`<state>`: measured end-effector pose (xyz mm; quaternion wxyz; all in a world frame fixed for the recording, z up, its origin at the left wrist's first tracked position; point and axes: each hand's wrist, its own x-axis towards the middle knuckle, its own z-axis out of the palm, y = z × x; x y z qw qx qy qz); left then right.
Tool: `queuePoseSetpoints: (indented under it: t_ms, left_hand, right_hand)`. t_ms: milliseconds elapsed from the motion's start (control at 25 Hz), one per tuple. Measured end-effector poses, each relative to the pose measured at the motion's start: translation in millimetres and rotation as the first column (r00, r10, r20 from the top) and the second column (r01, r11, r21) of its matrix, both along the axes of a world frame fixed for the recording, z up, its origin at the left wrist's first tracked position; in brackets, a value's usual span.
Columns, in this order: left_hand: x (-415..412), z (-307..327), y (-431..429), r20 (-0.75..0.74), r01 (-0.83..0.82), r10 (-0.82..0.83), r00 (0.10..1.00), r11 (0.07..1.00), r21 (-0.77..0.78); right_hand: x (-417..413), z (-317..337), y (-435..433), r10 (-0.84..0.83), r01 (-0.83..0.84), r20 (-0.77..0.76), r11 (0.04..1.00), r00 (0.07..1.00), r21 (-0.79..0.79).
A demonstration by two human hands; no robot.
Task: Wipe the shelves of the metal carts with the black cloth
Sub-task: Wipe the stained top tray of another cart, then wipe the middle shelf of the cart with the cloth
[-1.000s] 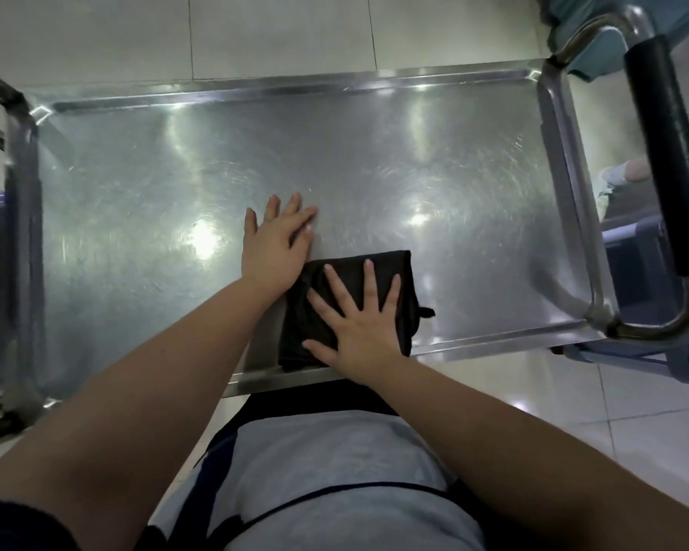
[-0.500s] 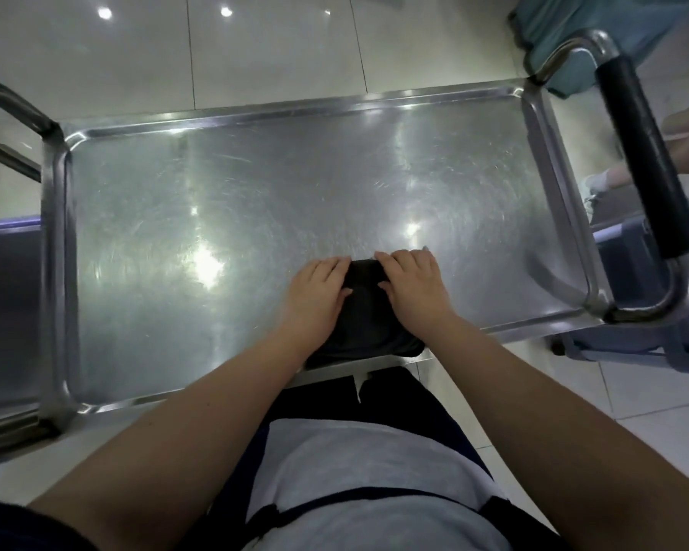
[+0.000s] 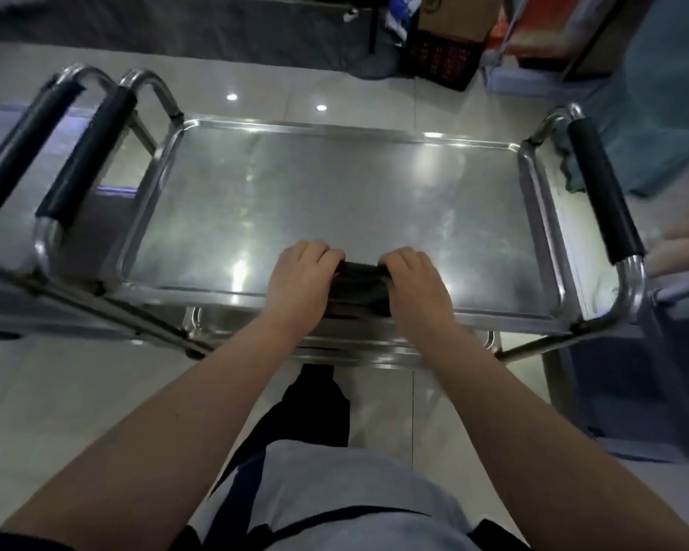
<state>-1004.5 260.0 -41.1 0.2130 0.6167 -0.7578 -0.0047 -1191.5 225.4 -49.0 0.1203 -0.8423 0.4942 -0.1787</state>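
Dim, soft frame (edges bowed); glare spots on the shelf [image 3: 335,200].

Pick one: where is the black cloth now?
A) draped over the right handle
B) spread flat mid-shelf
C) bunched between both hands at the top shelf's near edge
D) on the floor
C: the black cloth is bunched up, gripped by the left hand and the right hand at the near edge of the top shelf.

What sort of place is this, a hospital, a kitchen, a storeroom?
Probably a service or storage room; hard to say more. Two stainless steel carts stand on glossy floor tiles, with a cardboard box and a black crate stacked beyond.
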Motion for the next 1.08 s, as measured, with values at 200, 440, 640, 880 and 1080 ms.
queuePoseSetpoints:
  t_ms: [200,440,640,880,1080]
  left_hand:
    - [-13,28,74,0.105,-0.063,0.069,0.992,0.996,-0.062]
    - [1,4,138,0.179,-0.097,0.095,0.979,0.995,0.005]
    - [11,-30,168,0.112,-0.069,0.061,0.992,0.995,0.071]
    - [26,-87,177,0.068,-0.059,0.047,0.997,0.982,0.178]
    - [17,-140,164,0.008,-0.088,0.088,0.996,0.972,0.219]
  right_hand:
    - [-14,32,51,0.110,-0.105,0.021,0.981,0.994,-0.166]
    - [-18,18,111,0.156,-0.168,-0.089,0.975,0.984,-0.144]
    - [-10,-15,152,0.080,-0.072,-0.199,0.996,0.977,0.046]
    - [14,-72,174,-0.030,0.067,-0.223,0.985,0.974,0.161]
    - [5,-133,166,-0.089,0.121,-0.187,0.979,0.978,0.165]
